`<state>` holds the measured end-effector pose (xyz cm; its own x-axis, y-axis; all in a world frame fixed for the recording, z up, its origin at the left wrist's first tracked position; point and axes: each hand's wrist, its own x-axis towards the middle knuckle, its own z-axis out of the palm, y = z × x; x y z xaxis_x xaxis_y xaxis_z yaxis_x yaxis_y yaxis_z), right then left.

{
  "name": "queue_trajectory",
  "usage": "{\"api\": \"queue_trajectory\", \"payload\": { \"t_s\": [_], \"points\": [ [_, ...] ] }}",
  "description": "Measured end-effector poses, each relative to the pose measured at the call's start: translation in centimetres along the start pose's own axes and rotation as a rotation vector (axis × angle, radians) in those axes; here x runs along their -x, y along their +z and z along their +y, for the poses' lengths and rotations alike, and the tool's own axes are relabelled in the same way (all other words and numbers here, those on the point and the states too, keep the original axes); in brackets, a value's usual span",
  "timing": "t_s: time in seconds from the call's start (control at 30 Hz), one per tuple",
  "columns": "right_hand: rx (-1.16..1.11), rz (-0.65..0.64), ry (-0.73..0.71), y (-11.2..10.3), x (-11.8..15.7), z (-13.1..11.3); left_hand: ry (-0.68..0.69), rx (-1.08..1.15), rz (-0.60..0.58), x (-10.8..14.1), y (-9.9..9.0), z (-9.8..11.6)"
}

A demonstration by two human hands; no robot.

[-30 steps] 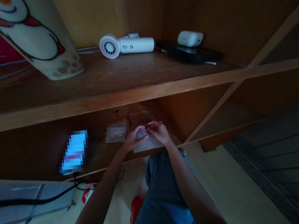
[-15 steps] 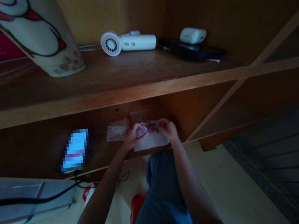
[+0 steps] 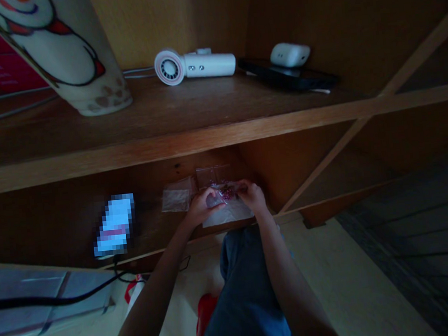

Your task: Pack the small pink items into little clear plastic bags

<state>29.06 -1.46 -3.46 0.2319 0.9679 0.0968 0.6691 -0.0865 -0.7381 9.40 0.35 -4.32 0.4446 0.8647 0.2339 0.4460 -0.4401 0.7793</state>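
On the lower shelf, my left hand [image 3: 200, 208] pinches the left side of a small clear plastic bag [image 3: 216, 199] with red and pink beads [image 3: 227, 191] at it. Close to the beads, on their right, my right hand [image 3: 252, 195] has its fingers pressed together; what lies between them is too small to name. A white sheet [image 3: 227, 213] lies under both hands. Behind them is another clear bag [image 3: 205, 175] with some beads. Left of my left hand lie more small clear bags [image 3: 176, 199].
A lit phone [image 3: 114, 224] rests at the lower shelf's left. The upper shelf [image 3: 186, 105] holds a large cup [image 3: 79, 60], a white handheld fan [image 3: 198, 65] and a white case [image 3: 289, 55] on a dark flat object. A black cable [image 3: 54, 300] hangs at lower left.
My left hand has shifted slightly right, nearer the beads, and the plastic in it has moved a little. The right hand stays almost in place. The view has shifted slightly.
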Motion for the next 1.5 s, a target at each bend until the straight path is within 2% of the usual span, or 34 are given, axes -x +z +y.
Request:
{"api": "queue_trajectory", "payload": {
  "t_s": [0.13, 0.33, 0.53, 0.63, 0.77, 0.83, 1.2, 1.5],
  "points": [
    [-0.015, 0.014, -0.005, -0.2, 0.1, -0.1, 0.004, -0.013, -0.003, 0.1, 0.0, 0.0],
    [-0.359, -0.008, -0.068, 0.0, -0.1, -0.2, -0.014, -0.005, -0.004, 0.1, -0.1, 0.2],
    [-0.476, -0.117, -0.141, 1.1, 0.4, -1.8, 0.035, -0.021, -0.01, -0.1, -0.2, 0.3],
    [-0.425, -0.111, -0.182, 1.2, 0.4, -2.0, 0.053, -0.025, 0.009, -0.1, -0.2, 0.2],
    [-0.245, 0.096, -0.08, 0.5, -0.1, -1.1, 0.018, -0.018, 0.008, 0.0, 0.0, -0.1],
    [-0.171, 0.135, -0.026, 0.1, -0.2, -0.6, 0.004, -0.026, 0.009, 0.0, 0.0, -0.2],
    [0.124, 0.064, 0.061, 0.6, -0.2, -0.8, 0.025, -0.043, 0.012, 0.1, 0.0, -0.2],
    [0.174, 0.06, 0.082, 0.8, -0.2, -1.4, 0.057, -0.022, 0.012, 0.0, -0.1, -0.1]
  ]
}}
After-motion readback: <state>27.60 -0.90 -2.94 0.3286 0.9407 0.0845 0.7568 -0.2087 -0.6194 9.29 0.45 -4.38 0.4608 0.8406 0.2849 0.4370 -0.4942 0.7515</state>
